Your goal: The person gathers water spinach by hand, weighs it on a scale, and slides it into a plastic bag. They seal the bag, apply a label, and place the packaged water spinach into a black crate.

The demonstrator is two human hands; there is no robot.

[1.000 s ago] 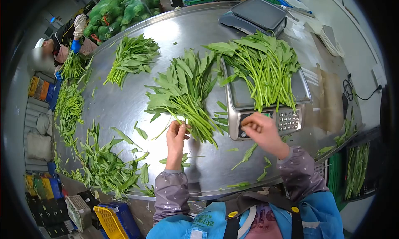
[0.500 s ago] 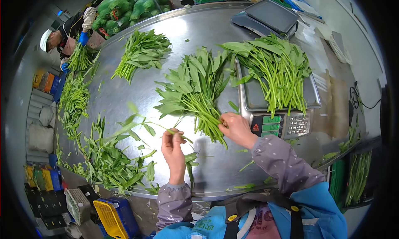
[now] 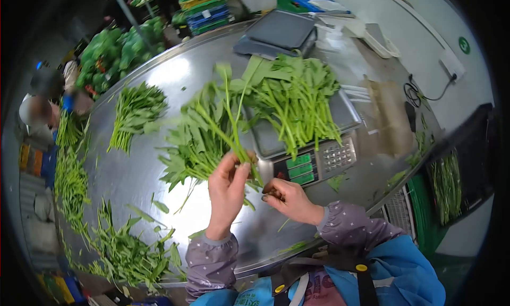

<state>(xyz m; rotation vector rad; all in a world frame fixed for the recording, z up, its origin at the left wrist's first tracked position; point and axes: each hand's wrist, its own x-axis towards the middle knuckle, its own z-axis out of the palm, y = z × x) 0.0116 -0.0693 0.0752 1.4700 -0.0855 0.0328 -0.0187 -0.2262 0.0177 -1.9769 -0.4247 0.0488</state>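
My left hand (image 3: 228,186) is closed round a few upright stalks of water spinach (image 3: 232,128), leaves up. Just right of the stalks' cut ends, my right hand (image 3: 291,200) has its fingers curled in a pinch; whatever is between them cannot be made out. Behind my left hand a bunch of water spinach (image 3: 199,138) lies on the steel table (image 3: 218,242), partly hidden by the held stalks. Another bunch (image 3: 303,93) rests on the tray of a weighing scale (image 3: 337,156) with green displays.
A smaller bunch (image 3: 137,112) lies toward the back left. Loose greens (image 3: 130,253) spread along the left edge. A second scale (image 3: 276,32) stands at the back. Across the table a co-worker (image 3: 48,109) handles greens. Green net sacks (image 3: 111,53) are piled behind.
My left hand has moved right and raised stalks in front of the middle bunch. My right hand has left that bunch's stem ends and come lower. The view has turned to the right.
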